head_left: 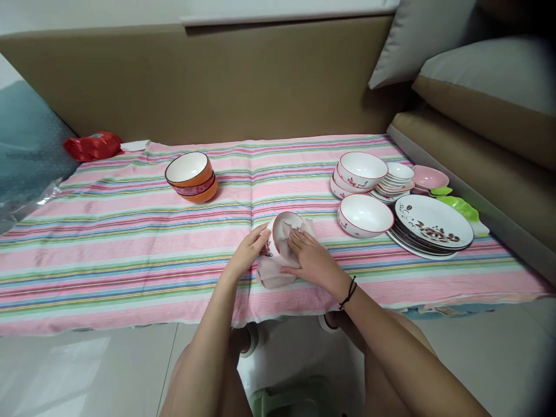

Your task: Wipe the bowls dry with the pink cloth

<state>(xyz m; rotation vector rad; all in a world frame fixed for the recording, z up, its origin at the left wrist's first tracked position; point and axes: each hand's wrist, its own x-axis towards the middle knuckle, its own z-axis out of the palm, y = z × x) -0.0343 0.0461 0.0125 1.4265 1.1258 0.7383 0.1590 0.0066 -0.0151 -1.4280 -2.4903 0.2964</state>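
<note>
A white bowl (270,246) with a red rim and a floral print is tilted on its side in front of me, its mouth facing right. My left hand (251,248) grips it from the left, fingers around its outer wall. With my right hand (310,258) I press a pale pinkish-grey cloth (275,273) into the inside of the bowl. Part of the cloth hangs out below the rim and lies on the striped sheet (165,260). My right fingertips are partly sunk in the folds.
Orange and red bowls (191,174) are stacked at back left. On the right stand white floral bowls (362,168), a single bowl (365,215), small dishes (398,172), a pink bowl (430,176), a green leaf-shaped dish (463,208) and stacked plates (434,226). A red bundle (93,146) lies far left.
</note>
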